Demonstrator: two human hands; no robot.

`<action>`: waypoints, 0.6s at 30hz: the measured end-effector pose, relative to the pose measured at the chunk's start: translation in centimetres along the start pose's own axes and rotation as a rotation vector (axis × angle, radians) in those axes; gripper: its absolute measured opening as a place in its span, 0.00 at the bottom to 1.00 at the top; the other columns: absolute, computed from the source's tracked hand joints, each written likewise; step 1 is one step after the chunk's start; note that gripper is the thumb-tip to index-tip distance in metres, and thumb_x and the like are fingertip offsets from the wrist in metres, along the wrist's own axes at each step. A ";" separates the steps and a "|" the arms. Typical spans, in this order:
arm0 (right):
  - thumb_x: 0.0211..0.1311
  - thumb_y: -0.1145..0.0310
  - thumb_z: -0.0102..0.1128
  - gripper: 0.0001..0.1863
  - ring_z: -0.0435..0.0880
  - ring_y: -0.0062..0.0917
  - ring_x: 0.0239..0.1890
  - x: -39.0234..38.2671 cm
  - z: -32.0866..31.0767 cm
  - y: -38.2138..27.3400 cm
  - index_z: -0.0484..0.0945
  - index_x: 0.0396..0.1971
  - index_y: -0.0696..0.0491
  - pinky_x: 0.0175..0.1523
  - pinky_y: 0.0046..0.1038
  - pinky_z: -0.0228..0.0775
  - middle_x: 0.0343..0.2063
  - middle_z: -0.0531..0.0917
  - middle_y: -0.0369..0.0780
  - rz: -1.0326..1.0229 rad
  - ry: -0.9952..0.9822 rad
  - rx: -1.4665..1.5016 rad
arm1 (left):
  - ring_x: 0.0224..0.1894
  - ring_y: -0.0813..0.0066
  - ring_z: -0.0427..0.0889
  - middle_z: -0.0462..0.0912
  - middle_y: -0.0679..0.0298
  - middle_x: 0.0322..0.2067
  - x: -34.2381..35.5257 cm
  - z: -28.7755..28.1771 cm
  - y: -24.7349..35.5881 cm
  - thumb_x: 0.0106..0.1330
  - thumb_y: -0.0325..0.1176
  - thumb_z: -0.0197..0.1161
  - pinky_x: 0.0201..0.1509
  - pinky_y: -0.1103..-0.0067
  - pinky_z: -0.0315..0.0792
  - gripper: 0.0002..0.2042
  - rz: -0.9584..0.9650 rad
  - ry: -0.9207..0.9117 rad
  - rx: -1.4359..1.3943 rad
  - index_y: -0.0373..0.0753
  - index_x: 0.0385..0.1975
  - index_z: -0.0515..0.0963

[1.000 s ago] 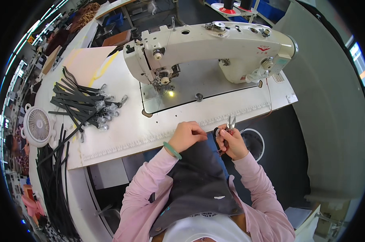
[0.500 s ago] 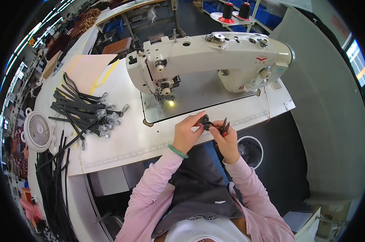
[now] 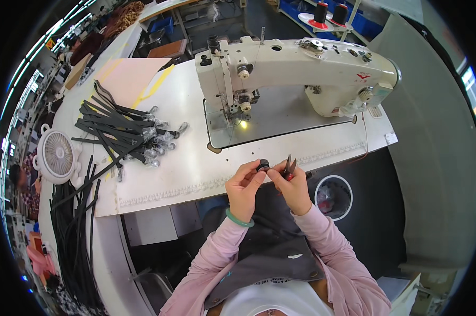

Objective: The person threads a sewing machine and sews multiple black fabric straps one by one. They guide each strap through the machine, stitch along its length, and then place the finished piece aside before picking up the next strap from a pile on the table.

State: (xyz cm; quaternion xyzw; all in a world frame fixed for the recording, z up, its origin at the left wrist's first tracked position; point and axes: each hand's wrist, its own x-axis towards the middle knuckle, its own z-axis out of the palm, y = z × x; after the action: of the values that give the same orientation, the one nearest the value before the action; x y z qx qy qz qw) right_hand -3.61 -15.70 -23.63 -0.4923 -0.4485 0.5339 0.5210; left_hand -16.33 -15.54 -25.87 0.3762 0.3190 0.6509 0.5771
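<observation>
My left hand (image 3: 246, 185) pinches a small black part (image 3: 263, 165) at the front edge of the white sewing table (image 3: 185, 168). My right hand (image 3: 291, 184) is closed on a pair of thread snips (image 3: 289, 166) with red handles, their blades pointing up right beside the black part. Both hands meet just in front of the table edge, above dark grey fabric (image 3: 277, 237) on my lap. The white sewing machine (image 3: 296, 68) stands behind them, its needle light on.
A pile of black straps with clear-wrapped metal clips (image 3: 125, 134) lies on the table's left. More black straps (image 3: 72, 231) hang off the left edge beside a small white fan (image 3: 58, 154). A round bin (image 3: 333, 196) sits to my right. Thread cones (image 3: 330, 13) stand behind the machine.
Both hands have risen from my lap to the table edge and come together. The black part is now held up between the fingertips with the snips next to it.
</observation>
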 end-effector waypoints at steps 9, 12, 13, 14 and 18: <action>0.52 0.73 0.60 0.04 0.62 0.10 0.14 1.7 -0.7 -0.4 0.74 0.25 0.56 0.17 0.15 0.52 0.14 0.68 0.29 -0.222 0.082 0.039 | 0.36 0.71 0.78 0.76 0.62 0.38 -0.5 -0.6 -0.9 0.62 0.24 0.53 0.46 0.77 0.72 0.14 -0.219 -0.028 -0.495 0.33 0.49 0.70; 0.45 0.77 0.64 0.05 0.67 0.15 0.18 2.8 -1.2 -1.2 0.77 0.22 0.57 0.20 0.18 0.56 0.19 0.70 0.33 -0.615 0.091 -0.382 | 0.34 0.71 0.78 0.76 0.61 0.35 -0.9 0.0 -0.4 0.63 0.24 0.52 0.44 0.76 0.73 0.11 -0.294 -0.086 -0.357 0.32 0.45 0.70; 0.44 0.78 0.65 0.05 0.68 0.17 0.19 2.6 -1.0 -2.1 0.77 0.22 0.57 0.21 0.19 0.57 0.20 0.70 0.34 -0.633 0.019 -0.423 | 0.33 0.71 0.78 0.76 0.61 0.34 -0.9 0.3 -0.2 0.63 0.24 0.52 0.44 0.76 0.74 0.10 -0.317 -0.089 -0.304 0.32 0.43 0.70; 0.42 0.79 0.65 0.05 0.69 0.18 0.19 2.4 -0.9 -2.6 0.77 0.22 0.57 0.22 0.20 0.59 0.21 0.70 0.35 -0.651 -0.053 -0.464 | 0.33 0.70 0.78 0.75 0.61 0.33 -1.0 0.2 -0.4 0.63 0.25 0.52 0.43 0.76 0.74 0.08 -0.326 -0.108 -0.269 0.32 0.41 0.70; 0.41 0.79 0.66 0.06 0.68 0.19 0.18 2.2 -1.5 -1.8 0.78 0.22 0.56 0.22 0.20 0.59 0.20 0.70 0.35 -0.638 0.039 -0.565 | 0.32 0.68 0.79 0.75 0.61 0.29 -1.2 -0.4 -1.0 0.63 0.27 0.53 0.43 0.74 0.75 0.05 -0.229 -0.215 -0.206 0.33 0.35 0.69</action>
State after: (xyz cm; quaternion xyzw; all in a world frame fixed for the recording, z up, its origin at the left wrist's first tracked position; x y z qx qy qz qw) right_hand -1.85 -13.42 -22.16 -0.4622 -0.6970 0.1927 0.5132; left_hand -16.07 -16.62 -27.07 0.3437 0.2279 0.5664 0.7135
